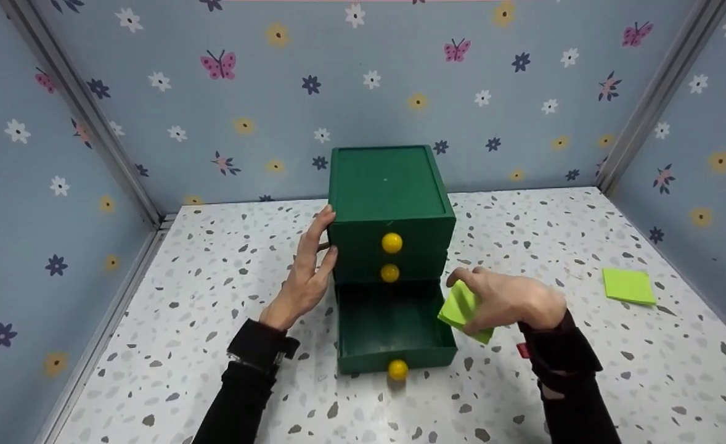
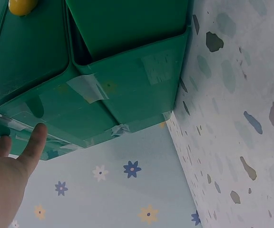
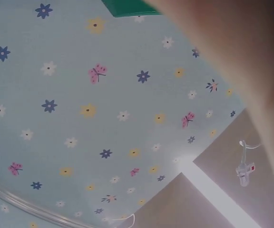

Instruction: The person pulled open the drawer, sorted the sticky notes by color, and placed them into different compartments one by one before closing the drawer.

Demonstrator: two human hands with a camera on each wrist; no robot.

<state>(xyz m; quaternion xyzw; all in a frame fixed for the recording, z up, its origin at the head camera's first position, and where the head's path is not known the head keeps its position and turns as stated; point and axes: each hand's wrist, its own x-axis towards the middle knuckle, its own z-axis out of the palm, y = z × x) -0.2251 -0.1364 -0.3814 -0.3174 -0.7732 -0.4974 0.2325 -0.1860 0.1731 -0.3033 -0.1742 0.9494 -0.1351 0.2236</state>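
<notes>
A green drawer unit (image 1: pixel 391 185) with yellow knobs stands in the middle of the table in the head view. Its bottom drawer (image 1: pixel 394 357) is pulled out, and its floor shows bare. My left hand (image 1: pixel 301 277) rests its straight fingers against the unit's left side; the left wrist view shows the fingertips at that taped side wall (image 2: pixel 122 99). Beside the open drawer's right edge, my right hand (image 1: pixel 508 299) pinches a pad of lime-green sticky notes (image 1: pixel 460 305) between thumb and fingers. In the right wrist view the right hand (image 3: pixel 251 52) is a close blur and the notes are hidden.
Another lime-green sticky note pad (image 1: pixel 628 285) lies on the speckled table (image 1: pixel 215 296) at the right. Flowered wall panels (image 1: pixel 369 98) enclose the back and both sides, close behind the drawer unit.
</notes>
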